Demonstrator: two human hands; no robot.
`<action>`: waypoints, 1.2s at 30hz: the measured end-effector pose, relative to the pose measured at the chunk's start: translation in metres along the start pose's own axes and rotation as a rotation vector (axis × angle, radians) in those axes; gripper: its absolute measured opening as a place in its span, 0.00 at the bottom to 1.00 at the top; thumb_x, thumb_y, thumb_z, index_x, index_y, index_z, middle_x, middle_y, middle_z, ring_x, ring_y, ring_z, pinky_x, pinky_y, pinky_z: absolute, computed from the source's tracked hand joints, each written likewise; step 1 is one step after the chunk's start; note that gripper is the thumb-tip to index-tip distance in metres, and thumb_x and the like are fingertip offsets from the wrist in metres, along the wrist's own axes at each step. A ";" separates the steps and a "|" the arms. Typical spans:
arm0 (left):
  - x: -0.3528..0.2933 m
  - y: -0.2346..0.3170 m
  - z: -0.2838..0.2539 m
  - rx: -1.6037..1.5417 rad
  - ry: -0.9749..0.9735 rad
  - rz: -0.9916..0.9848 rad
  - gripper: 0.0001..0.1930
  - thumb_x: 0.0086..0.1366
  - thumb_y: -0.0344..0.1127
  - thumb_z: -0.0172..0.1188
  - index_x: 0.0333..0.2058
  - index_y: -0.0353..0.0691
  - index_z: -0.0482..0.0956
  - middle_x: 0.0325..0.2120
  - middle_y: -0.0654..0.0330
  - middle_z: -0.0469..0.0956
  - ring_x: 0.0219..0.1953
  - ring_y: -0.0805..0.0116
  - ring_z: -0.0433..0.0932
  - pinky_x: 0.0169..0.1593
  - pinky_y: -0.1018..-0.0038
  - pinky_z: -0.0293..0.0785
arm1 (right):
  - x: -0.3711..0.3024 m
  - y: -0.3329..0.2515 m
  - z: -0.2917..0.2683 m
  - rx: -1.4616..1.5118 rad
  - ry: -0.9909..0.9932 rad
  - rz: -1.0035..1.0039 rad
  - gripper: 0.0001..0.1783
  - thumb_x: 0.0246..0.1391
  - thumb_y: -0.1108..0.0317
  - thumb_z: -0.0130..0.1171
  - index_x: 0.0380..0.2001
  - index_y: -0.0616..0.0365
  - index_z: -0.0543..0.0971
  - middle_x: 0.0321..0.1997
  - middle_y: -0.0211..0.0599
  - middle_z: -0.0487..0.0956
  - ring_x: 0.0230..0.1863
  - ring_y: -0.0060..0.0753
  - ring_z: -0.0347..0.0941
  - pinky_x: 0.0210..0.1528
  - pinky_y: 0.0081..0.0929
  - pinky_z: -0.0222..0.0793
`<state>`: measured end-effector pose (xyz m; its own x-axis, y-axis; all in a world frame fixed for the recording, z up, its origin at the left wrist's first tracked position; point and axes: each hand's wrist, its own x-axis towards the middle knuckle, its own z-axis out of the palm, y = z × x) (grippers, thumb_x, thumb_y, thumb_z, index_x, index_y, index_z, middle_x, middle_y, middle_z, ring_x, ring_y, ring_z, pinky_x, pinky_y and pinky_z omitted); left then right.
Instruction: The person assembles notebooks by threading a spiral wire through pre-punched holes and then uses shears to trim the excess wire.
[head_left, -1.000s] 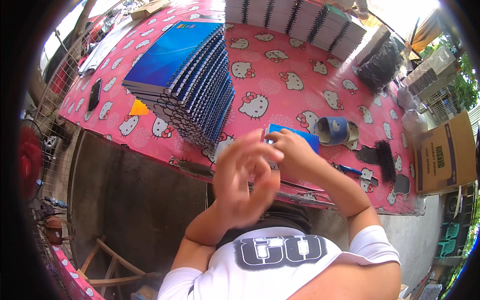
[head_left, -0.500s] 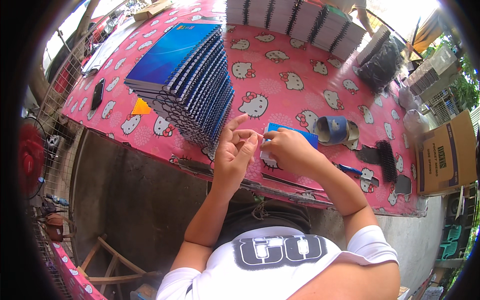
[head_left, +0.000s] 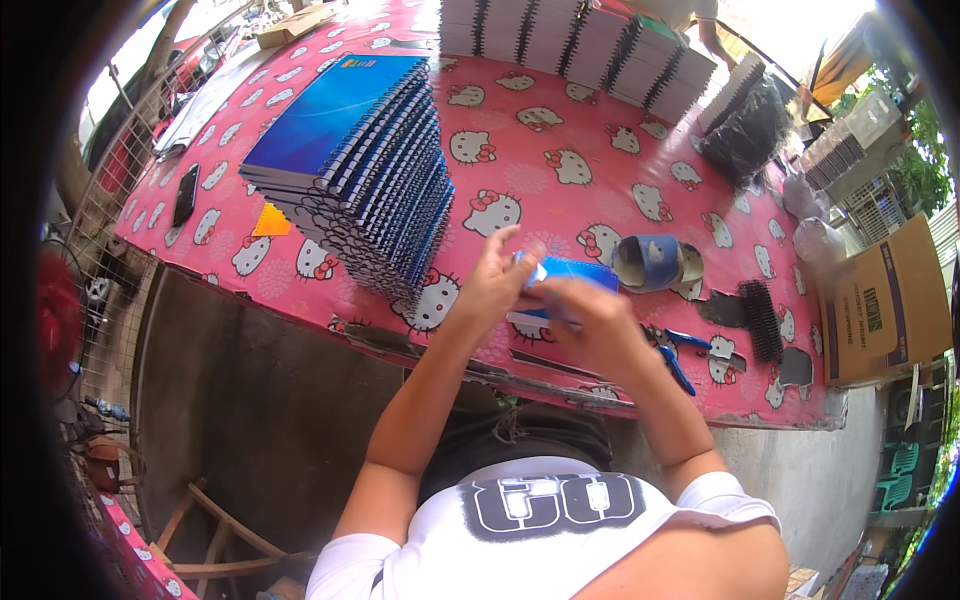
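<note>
A small blue notebook (head_left: 578, 269) lies near the front edge of the table, partly hidden by my hands. My left hand (head_left: 494, 280) is at its left end, fingers closed around a blue and white edge that looks like its cover or pages. My right hand (head_left: 592, 312), smeared by motion, is over the notebook's near side; its fingers cannot be made out. To the left stands a tall stack of blue spiral notebooks (head_left: 335, 120). Beside my right forearm lie blue-handled pliers (head_left: 678, 366).
Right of the notebook sits a blue roll-like object (head_left: 645, 262), with a black wire spiral bundle (head_left: 761, 320) beyond. A cardboard box (head_left: 885, 305) stands at the right edge. White spiral-bound stacks (head_left: 545, 38) line the back; a phone (head_left: 186, 195) lies left. Another person's arm (head_left: 712, 40) shows behind.
My right hand has moved in fast over the notebook, and my left fingers have closed at its left end. Both pliers handles now show beside my forearm. The view has shifted slightly.
</note>
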<state>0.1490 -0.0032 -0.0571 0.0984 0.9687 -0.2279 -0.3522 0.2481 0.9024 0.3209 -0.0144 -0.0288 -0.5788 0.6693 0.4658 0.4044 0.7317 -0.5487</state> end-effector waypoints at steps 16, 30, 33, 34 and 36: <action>-0.002 -0.030 0.000 0.831 0.057 0.913 0.27 0.60 0.28 0.61 0.58 0.42 0.65 0.51 0.47 0.67 0.56 0.51 0.67 0.59 0.60 0.61 | -0.036 0.070 0.017 0.642 0.287 0.410 0.17 0.51 0.82 0.59 0.39 0.57 0.65 0.37 0.28 0.69 0.39 0.19 0.64 0.45 0.19 0.63; 0.010 -0.015 0.052 1.136 0.223 0.963 0.05 0.53 0.37 0.68 0.29 0.49 0.85 0.26 0.72 0.80 0.35 0.71 0.73 0.59 0.59 0.52 | -0.151 0.189 -0.183 -0.894 0.175 1.052 0.17 0.44 0.59 0.69 0.32 0.61 0.80 0.34 0.49 0.80 0.39 0.51 0.78 0.44 0.42 0.73; 0.012 -0.017 0.050 1.133 0.223 0.942 0.05 0.52 0.36 0.68 0.30 0.49 0.85 0.26 0.72 0.80 0.35 0.71 0.73 0.58 0.60 0.52 | -0.157 0.194 -0.186 -0.854 0.166 0.927 0.14 0.45 0.61 0.68 0.29 0.61 0.82 0.31 0.50 0.81 0.34 0.52 0.79 0.43 0.42 0.73; 0.011 -0.014 0.049 1.123 0.208 0.945 0.05 0.52 0.36 0.68 0.30 0.49 0.85 0.26 0.71 0.80 0.35 0.71 0.73 0.58 0.60 0.52 | -0.154 0.190 -0.192 -0.838 0.229 0.904 0.13 0.45 0.61 0.67 0.29 0.61 0.82 0.31 0.50 0.81 0.35 0.52 0.79 0.43 0.42 0.73; 0.011 -0.011 0.047 1.099 0.188 0.956 0.05 0.53 0.36 0.68 0.30 0.48 0.85 0.26 0.71 0.80 0.35 0.71 0.73 0.58 0.61 0.52 | -0.154 0.187 -0.203 -0.799 0.356 0.864 0.12 0.46 0.62 0.66 0.28 0.61 0.82 0.32 0.49 0.81 0.36 0.52 0.78 0.43 0.42 0.73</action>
<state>0.1978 0.0040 -0.0524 0.0895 0.7654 0.6373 0.6659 -0.5218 0.5332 0.6299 0.0455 -0.0621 0.2689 0.8796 0.3923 0.9516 -0.1796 -0.2494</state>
